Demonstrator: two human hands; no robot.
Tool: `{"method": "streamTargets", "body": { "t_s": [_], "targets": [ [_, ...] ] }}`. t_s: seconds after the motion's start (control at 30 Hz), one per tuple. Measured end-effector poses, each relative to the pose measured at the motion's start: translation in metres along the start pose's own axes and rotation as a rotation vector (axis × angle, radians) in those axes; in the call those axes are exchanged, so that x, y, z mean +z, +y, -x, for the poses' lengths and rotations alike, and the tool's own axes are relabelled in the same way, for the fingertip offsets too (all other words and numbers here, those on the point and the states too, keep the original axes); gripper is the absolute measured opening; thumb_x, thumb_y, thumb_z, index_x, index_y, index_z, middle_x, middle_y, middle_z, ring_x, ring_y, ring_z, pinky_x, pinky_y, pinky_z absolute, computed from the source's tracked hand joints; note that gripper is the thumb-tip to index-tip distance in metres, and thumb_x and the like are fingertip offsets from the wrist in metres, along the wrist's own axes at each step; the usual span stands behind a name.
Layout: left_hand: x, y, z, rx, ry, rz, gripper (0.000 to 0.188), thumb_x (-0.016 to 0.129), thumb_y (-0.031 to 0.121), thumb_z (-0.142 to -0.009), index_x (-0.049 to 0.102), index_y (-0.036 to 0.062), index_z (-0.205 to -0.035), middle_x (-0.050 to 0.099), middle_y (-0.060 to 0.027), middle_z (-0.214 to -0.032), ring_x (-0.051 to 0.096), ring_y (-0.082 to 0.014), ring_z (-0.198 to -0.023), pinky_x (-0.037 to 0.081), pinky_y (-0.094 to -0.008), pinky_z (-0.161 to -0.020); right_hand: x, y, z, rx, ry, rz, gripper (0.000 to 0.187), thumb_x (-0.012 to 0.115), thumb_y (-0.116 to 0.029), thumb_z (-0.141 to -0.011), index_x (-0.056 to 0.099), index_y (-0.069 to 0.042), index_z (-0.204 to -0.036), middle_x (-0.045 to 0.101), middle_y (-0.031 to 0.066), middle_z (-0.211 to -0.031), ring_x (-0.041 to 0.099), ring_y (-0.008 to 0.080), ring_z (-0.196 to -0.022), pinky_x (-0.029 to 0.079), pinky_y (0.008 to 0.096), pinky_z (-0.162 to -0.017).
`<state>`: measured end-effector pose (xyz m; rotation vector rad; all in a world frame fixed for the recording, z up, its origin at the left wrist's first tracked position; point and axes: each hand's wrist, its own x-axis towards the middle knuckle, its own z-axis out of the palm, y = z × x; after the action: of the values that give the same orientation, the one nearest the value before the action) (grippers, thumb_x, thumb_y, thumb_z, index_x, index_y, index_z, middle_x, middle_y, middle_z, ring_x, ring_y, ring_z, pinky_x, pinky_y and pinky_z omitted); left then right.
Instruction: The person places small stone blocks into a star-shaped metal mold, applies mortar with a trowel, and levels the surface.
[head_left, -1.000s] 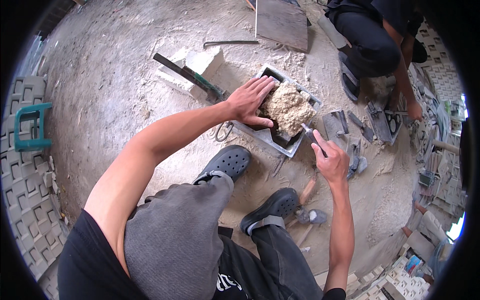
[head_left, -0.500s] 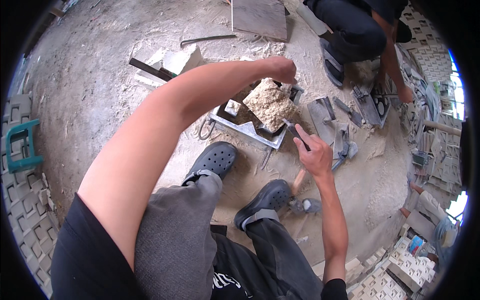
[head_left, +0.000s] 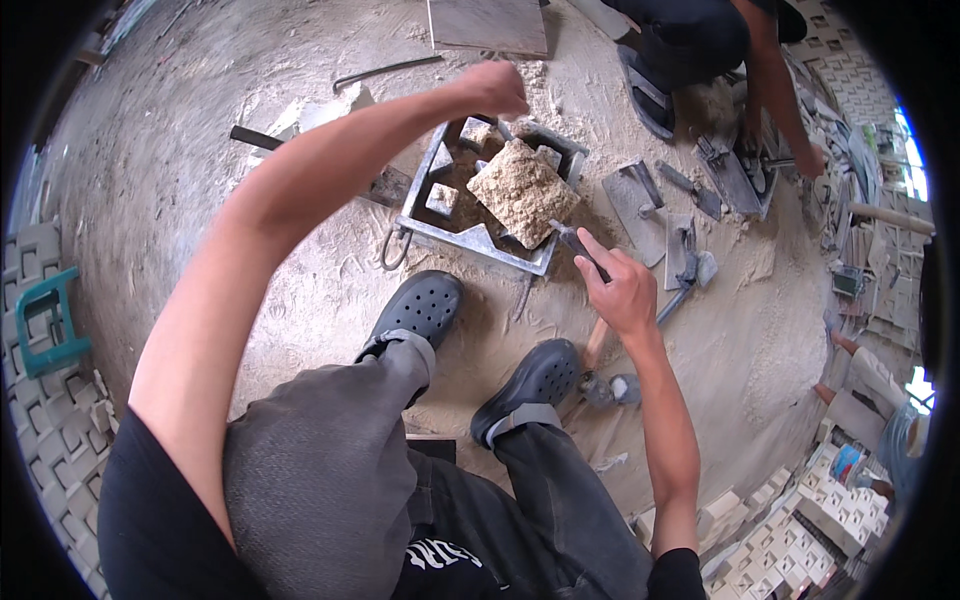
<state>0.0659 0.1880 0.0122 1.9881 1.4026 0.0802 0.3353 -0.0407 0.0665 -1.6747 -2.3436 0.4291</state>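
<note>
My right hand (head_left: 622, 290) is closed round a dark-handled tool (head_left: 582, 252) with a narrow metal tip. The tip meets the near right edge of a rough, sandy, crumbly block (head_left: 522, 193). This pale block lies tilted like a diamond over a square metal frame (head_left: 470, 241). Above the frame's far side, my left hand (head_left: 495, 88) is raised with its fingers curled in. A short piece of metal (head_left: 505, 131) shows below it, by the block's far corner; whether the hand holds it is hidden. Small whitish cubes (head_left: 442, 199) sit inside the frame.
A co-worker (head_left: 690, 50) crouches at the far right, hands at another metal mould (head_left: 740, 185). Trowels (head_left: 690, 190) and flat plates (head_left: 635, 205) lie right of the frame. A hammer (head_left: 598, 340) rests by my right shoe (head_left: 530, 390). A green stool (head_left: 48, 320) stands far left.
My left hand has moved away from the block, up and to the left, uncovering the frame's far corner. My right hand keeps the tool at the block's edge. The view has shifted slightly.
</note>
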Motion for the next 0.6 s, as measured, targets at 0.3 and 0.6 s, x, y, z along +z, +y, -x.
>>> {"method": "streamTargets", "body": {
  "t_s": [0.3,0.6],
  "targets": [
    [-0.007,-0.055,0.036,0.305,0.111,-0.027,0.026,0.067,0.025,-0.089,0.073,0.008,-0.107,0.074,-0.011,-0.099,0.072,-0.0242,-0.085,0.056,-0.0362,-0.08,0.005,0.005,0.0,0.026,0.018,-0.06,0.036,0.071,-0.026,-0.086,0.069,-0.026,-0.122,0.062,0.0089,-0.069,0.062,0.0323,-0.064,0.049,0.043,-0.058],
    [0.006,-0.075,0.039,0.276,0.177,-0.099,0.02,0.059,0.018,-0.095,0.074,0.0136,-0.107,0.072,-0.0089,-0.104,0.07,-0.0249,-0.091,0.056,-0.0373,-0.08,0.003,-0.001,-0.003,0.067,-0.027,-0.089,0.036,0.071,-0.026,-0.087,0.069,-0.025,-0.123,0.064,0.0091,-0.073,0.063,0.0316,-0.066,0.049,0.0426,-0.058]
  ]
}}
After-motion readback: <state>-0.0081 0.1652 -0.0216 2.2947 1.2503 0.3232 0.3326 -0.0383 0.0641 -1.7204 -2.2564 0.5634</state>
